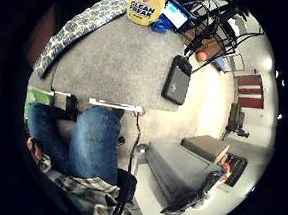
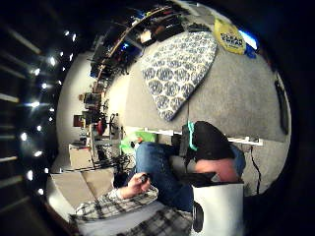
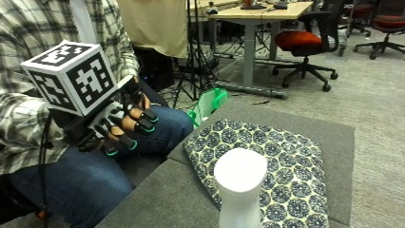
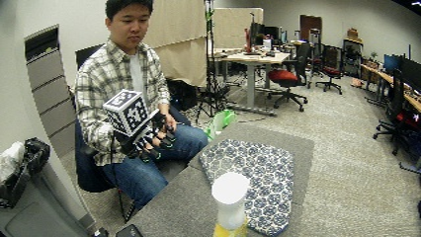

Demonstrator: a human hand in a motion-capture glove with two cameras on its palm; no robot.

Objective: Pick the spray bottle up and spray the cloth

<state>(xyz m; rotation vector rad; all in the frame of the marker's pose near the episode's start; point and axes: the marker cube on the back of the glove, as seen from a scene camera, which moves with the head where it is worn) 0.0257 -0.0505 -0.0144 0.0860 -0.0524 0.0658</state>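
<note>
Outside view: gloved right hand point(image 3: 123, 126) raised over the person's lap, off the tabletop point(image 3: 171, 199), fingers loosely curled and holding nothing; spray bottle point(image 3: 239, 190) upright and untouched beside the patterned cloth point(image 3: 272, 166), which lies flat, so by my judgement no step is yet done and pickup and spraying both remain. Wide outside view: same arrangement, bottle's yellow body partly visible, contents not discernible. Palm views: bottle's yellow label at the cloth's edge, well apart from the hand.
</note>
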